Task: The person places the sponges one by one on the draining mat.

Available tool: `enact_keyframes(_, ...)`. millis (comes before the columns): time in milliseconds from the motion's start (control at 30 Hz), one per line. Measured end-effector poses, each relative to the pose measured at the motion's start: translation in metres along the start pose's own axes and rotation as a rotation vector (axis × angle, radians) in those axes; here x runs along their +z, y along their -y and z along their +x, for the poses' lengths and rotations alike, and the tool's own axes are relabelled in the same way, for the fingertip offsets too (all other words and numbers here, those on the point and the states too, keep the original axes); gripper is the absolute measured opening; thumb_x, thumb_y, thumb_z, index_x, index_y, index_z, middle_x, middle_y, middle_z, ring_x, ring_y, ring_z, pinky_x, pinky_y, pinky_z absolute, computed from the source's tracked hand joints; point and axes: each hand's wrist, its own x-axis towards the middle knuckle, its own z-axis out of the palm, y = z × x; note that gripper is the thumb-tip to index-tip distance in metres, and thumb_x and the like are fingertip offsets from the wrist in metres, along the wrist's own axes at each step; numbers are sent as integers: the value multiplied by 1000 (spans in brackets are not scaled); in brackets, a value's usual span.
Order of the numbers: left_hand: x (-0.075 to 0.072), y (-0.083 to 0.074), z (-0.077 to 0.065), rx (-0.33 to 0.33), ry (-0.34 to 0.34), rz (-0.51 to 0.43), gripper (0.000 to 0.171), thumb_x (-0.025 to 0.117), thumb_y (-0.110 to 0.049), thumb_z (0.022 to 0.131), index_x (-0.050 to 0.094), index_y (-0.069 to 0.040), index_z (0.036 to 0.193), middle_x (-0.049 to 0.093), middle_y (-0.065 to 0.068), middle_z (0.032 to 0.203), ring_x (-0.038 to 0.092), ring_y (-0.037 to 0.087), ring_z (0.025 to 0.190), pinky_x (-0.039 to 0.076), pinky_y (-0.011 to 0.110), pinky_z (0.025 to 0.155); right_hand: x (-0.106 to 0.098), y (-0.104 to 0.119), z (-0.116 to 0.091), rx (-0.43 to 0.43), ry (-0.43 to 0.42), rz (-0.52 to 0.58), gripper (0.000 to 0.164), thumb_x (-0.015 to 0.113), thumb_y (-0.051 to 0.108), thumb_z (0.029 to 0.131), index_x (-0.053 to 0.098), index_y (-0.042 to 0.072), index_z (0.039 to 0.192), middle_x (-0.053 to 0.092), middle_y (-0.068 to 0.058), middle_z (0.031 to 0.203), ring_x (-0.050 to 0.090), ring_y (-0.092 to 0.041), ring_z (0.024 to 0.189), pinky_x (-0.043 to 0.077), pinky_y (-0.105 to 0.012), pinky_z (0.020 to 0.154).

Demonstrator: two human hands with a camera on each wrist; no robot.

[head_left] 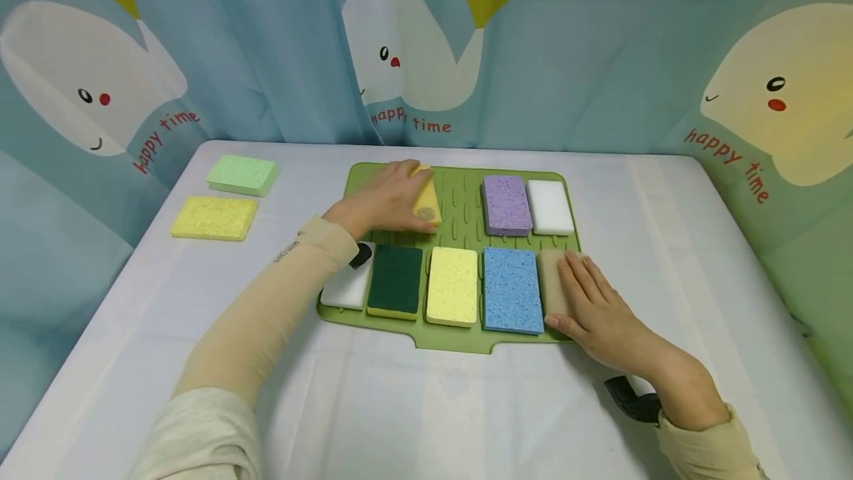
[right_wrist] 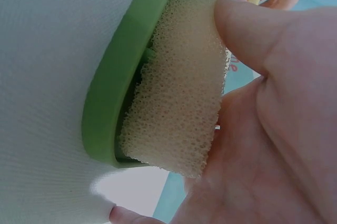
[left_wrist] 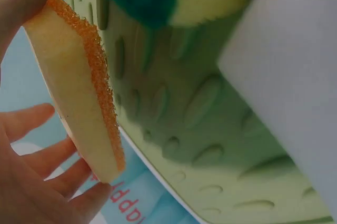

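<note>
My left hand (head_left: 389,198) grips a yellow sponge with a rough orange layer (left_wrist: 79,77) by its edges, over the far left part of the green mat (head_left: 460,202). The left wrist view shows it tilted up on edge, thumb at one end and fingers along the other side. At the mat's near right corner my right hand (head_left: 603,317) holds a beige porous sponge (right_wrist: 176,82), thumb at its near end and fingers across its right side. That sponge sits within the mat's raised rim. A blue sponge (head_left: 512,291) lies just left of it.
The near row also has a pale yellow sponge (head_left: 452,286), a dark green-topped sponge (head_left: 395,281) and a white one (head_left: 346,287). Purple (head_left: 506,204) and white sponges (head_left: 550,207) lie at the far right. Off the mat are light green (head_left: 241,174) and yellow sponges (head_left: 215,218).
</note>
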Motion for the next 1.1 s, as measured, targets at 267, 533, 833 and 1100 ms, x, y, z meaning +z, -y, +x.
enact_keyframes(267, 4, -12, 15, 45, 56, 16, 100, 70, -62, 82, 26, -11, 157, 24, 19, 161, 26, 36, 148, 25, 47, 122, 1, -1, 0, -2, -7, -2, 90, 51, 44, 101, -3, -1, 158, -7, -23, 165, -14, -40, 153, 6, -66, 118)
enact_keyframes(533, 5, -22, 27, 77, 57, 34, 102, 71, -62, 81, 25, -12, 157, 26, 17, 160, 28, 34, 147, 25, 46, 122, 1, 0, 0, -4, -10, 0, 90, 51, 44, 101, -2, -2, 158, -7, -23, 165, -13, -40, 152, 5, -66, 119)
enact_keyframes(833, -2, -38, 37, 99, 92, 58, 101, 71, -61, 82, 22, -16, 158, 26, 15, 161, 27, 33, 148, 25, 45, 123, -1, 1, 0, 3, -8, 0, 90, 51, 44, 101, -3, -1, 158, -8, -23, 165, -14, -40, 153, 4, -65, 119)
enact_keyframes(1100, -1, -47, 43, 93, 121, 72, 106, 72, -62, 81, 16, -18, 159, 25, 15, 161, 25, 32, 150, 21, 44, 124, 0, 1, -1, 2, -6, -5, 90, 51, 44, 101, -2, -1, 158, -8, -22, 166, -14, -39, 153, 5, -66, 119)
